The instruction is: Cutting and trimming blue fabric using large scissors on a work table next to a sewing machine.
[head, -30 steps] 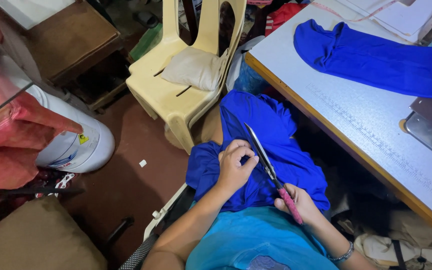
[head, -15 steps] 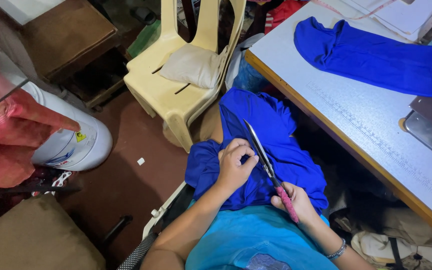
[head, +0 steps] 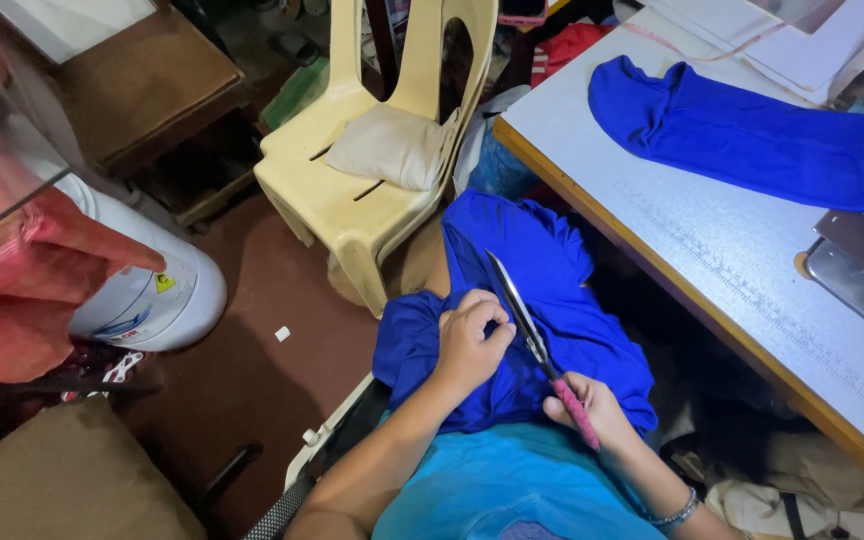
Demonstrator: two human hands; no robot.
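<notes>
Nearest the lap: blue fabric point(head: 542, 330) bunched over the knees, just below the worktop point(head: 712, 280) edge. Left hand point(head: 467, 345) closed on a fold of that fabric, fingers curled and pinching it up. Right hand point(head: 582, 405) wrapped around the pink handle of the scissors point(head: 527, 325) — blades slightly parted, tips pointing away from the body, lying on the cloth just beside the left fingers.

Risk, as judged from here: blades touching or nearly touching the left fingertips, so a hasty snip could nick skin; loose folds beneath the blades could get caught too, leaving an unwanted cut in a second layer. Slack cloth sliding off the lap would pull the pinched fold out of line.

Left of the worktop, a cream plastic chair point(head: 372, 180) with a beige cushion point(head: 387, 145) on its seat. On the worktop, well apart from the lap, a second blue garment point(head: 742, 130) spread flat — beside it, at the right edge, the metal plate of a sewing machine point(head: 862, 265).
</notes>
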